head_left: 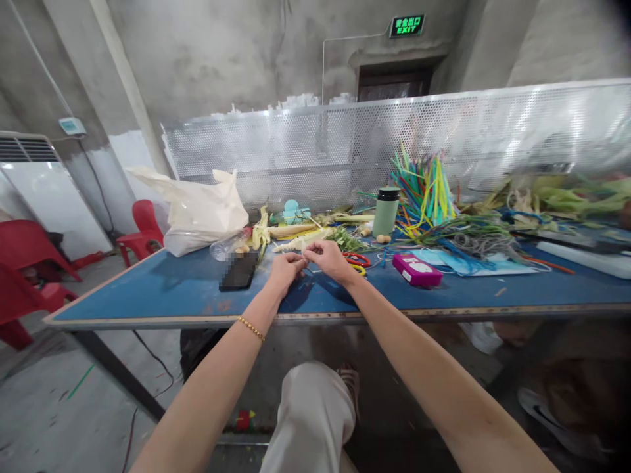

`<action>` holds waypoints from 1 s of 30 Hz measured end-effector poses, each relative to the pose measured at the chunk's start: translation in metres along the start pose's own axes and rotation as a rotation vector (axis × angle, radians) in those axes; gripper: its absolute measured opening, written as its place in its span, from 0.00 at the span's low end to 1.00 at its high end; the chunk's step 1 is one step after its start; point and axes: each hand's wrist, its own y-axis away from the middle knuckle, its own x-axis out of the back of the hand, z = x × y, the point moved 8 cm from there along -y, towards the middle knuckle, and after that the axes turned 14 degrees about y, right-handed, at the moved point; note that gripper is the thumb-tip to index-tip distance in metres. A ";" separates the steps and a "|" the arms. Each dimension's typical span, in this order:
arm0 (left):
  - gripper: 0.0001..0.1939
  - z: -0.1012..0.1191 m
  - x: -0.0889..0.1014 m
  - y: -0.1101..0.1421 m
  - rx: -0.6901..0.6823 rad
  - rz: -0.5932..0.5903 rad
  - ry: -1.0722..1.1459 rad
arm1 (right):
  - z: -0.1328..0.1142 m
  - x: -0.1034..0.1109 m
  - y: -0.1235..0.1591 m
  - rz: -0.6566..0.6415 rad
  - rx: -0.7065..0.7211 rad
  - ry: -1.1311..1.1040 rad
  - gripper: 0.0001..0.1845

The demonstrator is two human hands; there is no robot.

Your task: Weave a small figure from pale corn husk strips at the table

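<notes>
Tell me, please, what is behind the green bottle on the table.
Behind the green bottle, the perforated metal screen shows past its lid. Whatever stands directly behind the bottle's body is covered and cannot be seen.

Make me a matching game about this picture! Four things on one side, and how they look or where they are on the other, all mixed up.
Things
1. Bottle
2. Exit sign
3. Small box
4. Left hand

Clues
A. Purple, with white on it, lying on the blue table
B. Near a gold beaded bracelet on the same arm
C. Standing up, with a black lid
D. Glowing, high on the wall

Right pairs
1-C
2-D
3-A
4-B
</notes>
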 end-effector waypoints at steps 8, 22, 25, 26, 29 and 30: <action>0.06 -0.003 0.000 0.001 0.028 -0.003 -0.028 | 0.004 -0.002 -0.001 0.005 0.015 0.115 0.07; 0.08 -0.003 -0.004 0.001 0.010 -0.044 -0.025 | 0.002 -0.002 -0.002 -0.025 0.016 0.113 0.12; 0.10 -0.006 0.000 -0.002 0.004 -0.037 -0.015 | 0.011 0.009 -0.003 0.059 -0.081 0.163 0.16; 0.10 -0.006 0.002 -0.003 0.002 -0.032 -0.004 | 0.015 0.012 -0.003 0.082 -0.124 0.191 0.16; 0.10 -0.005 0.003 -0.003 -0.014 -0.033 0.012 | 0.022 0.008 -0.002 0.024 -0.186 0.214 0.18; 0.10 -0.004 0.002 -0.003 -0.019 -0.038 0.007 | 0.022 0.004 -0.001 -0.012 -0.180 0.187 0.19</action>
